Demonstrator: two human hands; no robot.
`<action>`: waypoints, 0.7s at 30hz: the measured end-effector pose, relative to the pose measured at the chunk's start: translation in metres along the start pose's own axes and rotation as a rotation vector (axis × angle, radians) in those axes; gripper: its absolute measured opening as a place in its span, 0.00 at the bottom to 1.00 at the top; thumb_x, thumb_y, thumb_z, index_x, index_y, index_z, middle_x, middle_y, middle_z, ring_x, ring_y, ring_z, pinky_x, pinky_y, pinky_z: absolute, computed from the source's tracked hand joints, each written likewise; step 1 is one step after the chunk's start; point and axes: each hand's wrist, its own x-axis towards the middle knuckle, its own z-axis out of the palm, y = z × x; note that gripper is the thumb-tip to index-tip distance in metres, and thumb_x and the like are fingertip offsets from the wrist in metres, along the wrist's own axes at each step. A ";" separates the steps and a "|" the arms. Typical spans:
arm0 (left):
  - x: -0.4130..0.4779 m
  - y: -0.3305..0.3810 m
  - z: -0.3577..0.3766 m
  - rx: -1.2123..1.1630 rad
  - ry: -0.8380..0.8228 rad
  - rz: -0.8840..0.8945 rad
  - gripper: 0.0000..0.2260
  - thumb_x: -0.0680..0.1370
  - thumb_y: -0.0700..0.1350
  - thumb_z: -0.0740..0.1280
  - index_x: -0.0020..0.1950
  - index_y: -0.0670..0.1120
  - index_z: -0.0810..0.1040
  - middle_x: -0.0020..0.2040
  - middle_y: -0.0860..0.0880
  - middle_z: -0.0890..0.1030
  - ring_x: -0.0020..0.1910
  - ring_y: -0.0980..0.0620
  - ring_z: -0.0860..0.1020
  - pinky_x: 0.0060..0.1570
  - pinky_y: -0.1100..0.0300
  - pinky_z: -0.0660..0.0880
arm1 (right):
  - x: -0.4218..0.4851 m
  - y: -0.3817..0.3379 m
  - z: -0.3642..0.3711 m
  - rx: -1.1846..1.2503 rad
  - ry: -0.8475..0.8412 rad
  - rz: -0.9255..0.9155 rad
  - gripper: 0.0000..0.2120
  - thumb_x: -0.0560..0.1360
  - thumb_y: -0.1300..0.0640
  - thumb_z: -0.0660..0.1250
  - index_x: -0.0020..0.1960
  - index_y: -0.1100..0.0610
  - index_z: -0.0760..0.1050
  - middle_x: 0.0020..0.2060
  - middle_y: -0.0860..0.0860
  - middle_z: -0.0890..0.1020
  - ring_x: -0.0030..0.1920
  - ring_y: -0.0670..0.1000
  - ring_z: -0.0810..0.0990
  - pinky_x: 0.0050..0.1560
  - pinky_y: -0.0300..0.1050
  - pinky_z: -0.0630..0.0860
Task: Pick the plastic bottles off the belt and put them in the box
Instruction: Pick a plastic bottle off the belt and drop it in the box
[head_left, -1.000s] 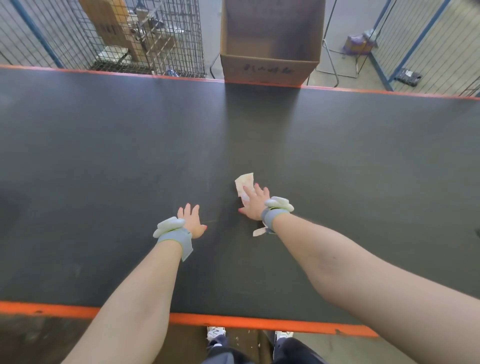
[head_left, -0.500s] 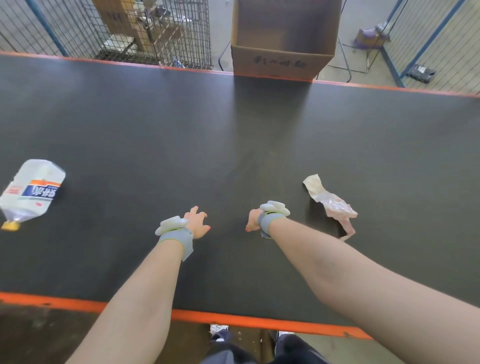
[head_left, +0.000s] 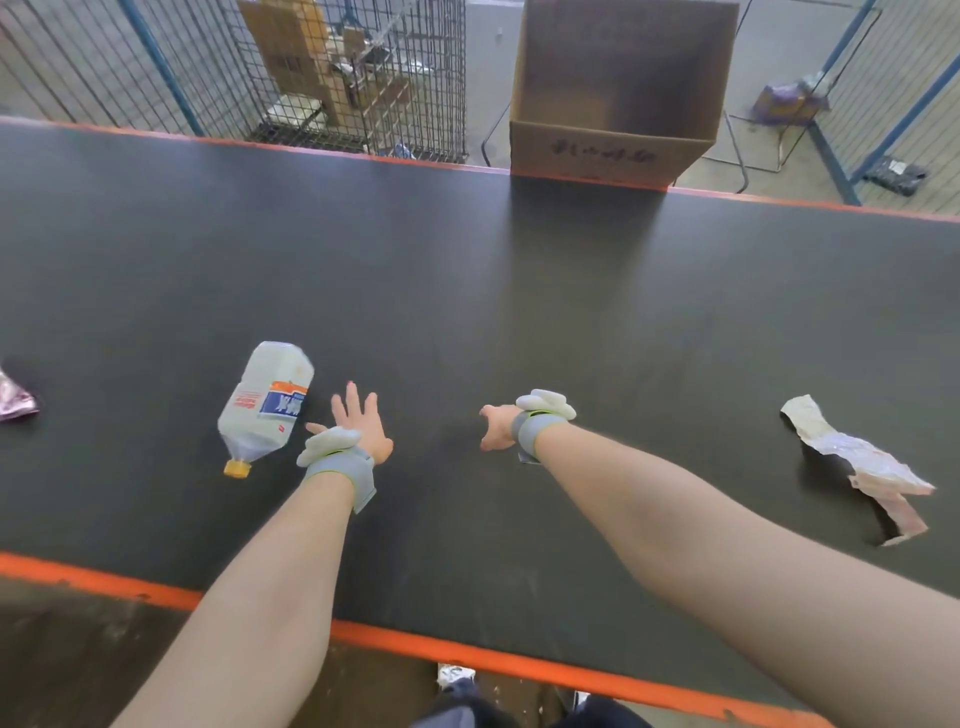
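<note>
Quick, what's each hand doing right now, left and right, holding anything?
Left hand: open, fingers spread, holding nothing, right beside the plastic bottle.
Right hand: cannot tell if open or closed; fingers point away, nothing visibly held.

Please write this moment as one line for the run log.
left hand: open, beside bottle | right hand: holds nothing | bottle: lying on belt, ungripped | box: beyond far edge

Bare belt (head_left: 467, 291) is seen between the plastic bottle (head_left: 267, 402) and the cardboard box (head_left: 618, 104) at the far edge, with nothing lying across that stretch. A crumpled wrapper (head_left: 857, 462) is found well right of the bottle, and a pink scrap (head_left: 15, 400) well left of it.
</note>
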 end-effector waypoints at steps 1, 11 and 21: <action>0.002 -0.002 0.003 -0.006 0.008 -0.016 0.34 0.80 0.47 0.61 0.79 0.51 0.42 0.78 0.47 0.35 0.77 0.43 0.38 0.71 0.33 0.51 | -0.003 -0.004 0.000 -0.001 -0.009 -0.015 0.31 0.75 0.48 0.61 0.75 0.45 0.56 0.64 0.50 0.76 0.63 0.53 0.75 0.51 0.45 0.71; 0.014 0.023 0.027 -0.083 0.156 -0.188 0.48 0.75 0.54 0.69 0.74 0.61 0.30 0.76 0.42 0.32 0.75 0.33 0.45 0.62 0.30 0.65 | 0.001 0.000 -0.001 0.104 0.010 -0.093 0.36 0.77 0.51 0.63 0.78 0.44 0.46 0.69 0.53 0.68 0.59 0.58 0.79 0.57 0.52 0.77; 0.061 0.136 -0.074 -1.326 -0.138 -0.027 0.44 0.63 0.47 0.79 0.72 0.59 0.58 0.60 0.48 0.75 0.56 0.44 0.77 0.57 0.45 0.77 | 0.033 0.073 -0.081 0.308 0.049 0.080 0.39 0.77 0.49 0.63 0.79 0.45 0.42 0.68 0.57 0.71 0.65 0.61 0.73 0.61 0.52 0.70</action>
